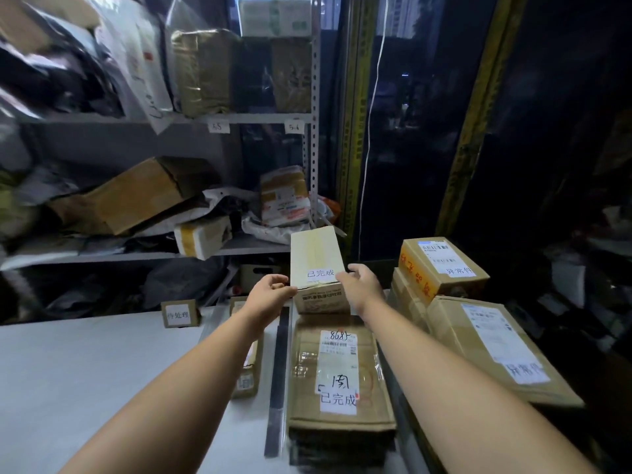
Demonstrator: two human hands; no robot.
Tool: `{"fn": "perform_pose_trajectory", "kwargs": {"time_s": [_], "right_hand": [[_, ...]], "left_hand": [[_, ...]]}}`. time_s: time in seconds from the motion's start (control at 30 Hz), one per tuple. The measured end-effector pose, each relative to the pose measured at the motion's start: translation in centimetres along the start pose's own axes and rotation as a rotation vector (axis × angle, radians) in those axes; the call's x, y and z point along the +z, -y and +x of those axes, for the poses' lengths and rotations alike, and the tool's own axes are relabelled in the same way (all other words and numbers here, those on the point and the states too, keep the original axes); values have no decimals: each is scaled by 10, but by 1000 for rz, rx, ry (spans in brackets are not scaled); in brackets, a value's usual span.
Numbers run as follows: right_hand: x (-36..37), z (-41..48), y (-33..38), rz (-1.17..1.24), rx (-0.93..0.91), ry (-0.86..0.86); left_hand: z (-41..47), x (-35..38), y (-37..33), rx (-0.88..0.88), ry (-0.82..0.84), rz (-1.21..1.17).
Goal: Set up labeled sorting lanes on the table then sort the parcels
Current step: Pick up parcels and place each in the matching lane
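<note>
Head view: both hands reach to the far end of the table [85, 388].
Left hand [270, 292]: fingers curled, tips pinching the near left corner of the small box [316, 258].
Right hand [362, 285]: thumb on the top face beside the label, fingers curled round the right edge.
Small box: labelled 已完成, tilted, just behind the flat parcel [338, 371] that bears the same label.
Dark strip [277, 371]: left of the flat parcel.
Marker box [180, 313]: labelled 待处理, far left.
Stacked parcels [485, 343]: right side, labelled 异常件.
</note>
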State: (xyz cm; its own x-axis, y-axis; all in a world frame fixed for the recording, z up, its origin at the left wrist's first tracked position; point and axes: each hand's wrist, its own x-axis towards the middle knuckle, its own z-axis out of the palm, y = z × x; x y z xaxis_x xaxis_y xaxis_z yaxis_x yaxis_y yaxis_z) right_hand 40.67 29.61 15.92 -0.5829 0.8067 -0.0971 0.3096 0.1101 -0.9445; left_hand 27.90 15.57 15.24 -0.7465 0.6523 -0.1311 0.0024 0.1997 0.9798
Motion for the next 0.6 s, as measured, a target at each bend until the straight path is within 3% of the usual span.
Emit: {"fn": "perform_pose_trajectory", "kwargs": {"time_s": [0.33, 0.43, 0.6], "right_hand": [[11, -45, 29, -69, -212, -162], [39, -56, 44, -95, -269, -100], [127, -91, 70, -74, -326, 147]], "left_hand": [[-34, -11, -14, 76, -82, 34], [-48, -30, -12, 109, -119, 1], [-82, -106, 6, 68, -253, -30]]}}
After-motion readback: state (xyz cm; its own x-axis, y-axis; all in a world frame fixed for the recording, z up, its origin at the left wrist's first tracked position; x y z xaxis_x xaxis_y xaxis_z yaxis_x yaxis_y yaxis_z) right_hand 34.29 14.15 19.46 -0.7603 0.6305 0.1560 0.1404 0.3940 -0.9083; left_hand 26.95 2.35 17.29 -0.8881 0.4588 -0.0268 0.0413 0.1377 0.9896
